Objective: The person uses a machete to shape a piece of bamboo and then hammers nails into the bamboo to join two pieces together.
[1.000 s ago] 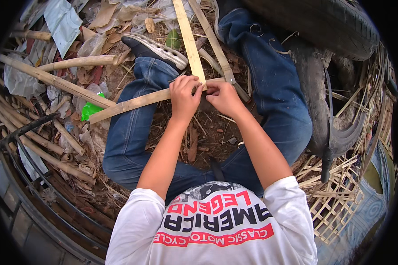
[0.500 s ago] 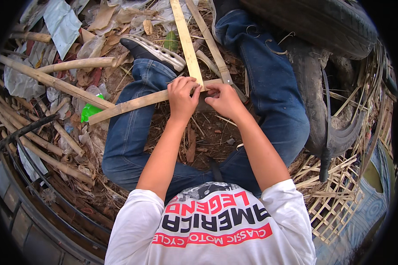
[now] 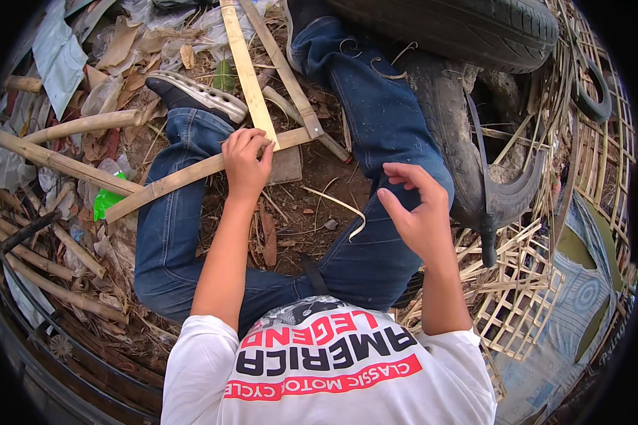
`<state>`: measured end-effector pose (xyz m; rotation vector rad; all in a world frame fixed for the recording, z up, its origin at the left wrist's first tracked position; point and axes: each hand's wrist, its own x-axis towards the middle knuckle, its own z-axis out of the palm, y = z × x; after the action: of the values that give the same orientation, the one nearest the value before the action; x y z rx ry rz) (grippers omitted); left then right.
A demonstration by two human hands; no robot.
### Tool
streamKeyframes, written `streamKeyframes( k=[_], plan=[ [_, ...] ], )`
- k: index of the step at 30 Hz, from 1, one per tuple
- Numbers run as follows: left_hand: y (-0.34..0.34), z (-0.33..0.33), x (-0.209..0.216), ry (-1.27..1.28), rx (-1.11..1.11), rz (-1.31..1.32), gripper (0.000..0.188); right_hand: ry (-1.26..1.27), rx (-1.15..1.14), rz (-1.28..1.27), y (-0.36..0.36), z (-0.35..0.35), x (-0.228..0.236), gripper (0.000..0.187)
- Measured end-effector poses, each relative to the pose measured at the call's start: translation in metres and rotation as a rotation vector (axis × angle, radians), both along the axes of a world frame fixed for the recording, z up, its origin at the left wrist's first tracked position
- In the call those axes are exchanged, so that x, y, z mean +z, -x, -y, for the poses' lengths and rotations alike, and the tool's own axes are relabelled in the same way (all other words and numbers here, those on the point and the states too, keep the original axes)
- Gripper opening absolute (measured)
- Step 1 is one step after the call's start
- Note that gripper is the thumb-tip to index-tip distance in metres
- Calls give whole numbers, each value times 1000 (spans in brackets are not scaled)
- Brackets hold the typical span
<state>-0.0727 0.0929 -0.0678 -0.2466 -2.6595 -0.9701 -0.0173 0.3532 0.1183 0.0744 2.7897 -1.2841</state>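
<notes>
My left hand (image 3: 247, 164) is closed at the joint where a pale bamboo strip (image 3: 247, 67) meets a bamboo crosspiece (image 3: 166, 181). The crosspiece slants over my left shin. A second, browner strip (image 3: 282, 64) joins the crosspiece's right end at a small metal fastener (image 3: 317, 132). Apart from the frame, my right hand (image 3: 416, 205) hovers over my right thigh, thumb and fingers spread, with nothing seen in it. Beneath the joint lies a flat grey block (image 3: 286, 167), partly covered by the wood.
Old tyres (image 3: 450, 32) lie beyond and beside my right leg. Woven bamboo lattice (image 3: 521, 308) and thin strips lie at the right. Bamboo poles (image 3: 71, 161), a green plastic piece (image 3: 106, 202) and litter cover the ground at left, near a black metal frame (image 3: 21, 237).
My right hand has let go of the joint, drawn back to the right and opened. My left hand stays on the joint. The whole view has shifted, with the scene now further left.
</notes>
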Motion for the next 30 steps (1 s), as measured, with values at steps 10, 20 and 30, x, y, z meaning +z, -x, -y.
streamKeyframes(
  k=[10,20,30],
  plan=[
    [2,-1,2,8,-36,4,11,-223,-284,-123,-64,-74,26,28],
    [1,7,1,13,-54,-17,12,-70,-137,-131,-66,-32,25,24],
    [1,4,0,-36,-47,-4,11,-356,10,342,45,66,-166,45]
  ],
)
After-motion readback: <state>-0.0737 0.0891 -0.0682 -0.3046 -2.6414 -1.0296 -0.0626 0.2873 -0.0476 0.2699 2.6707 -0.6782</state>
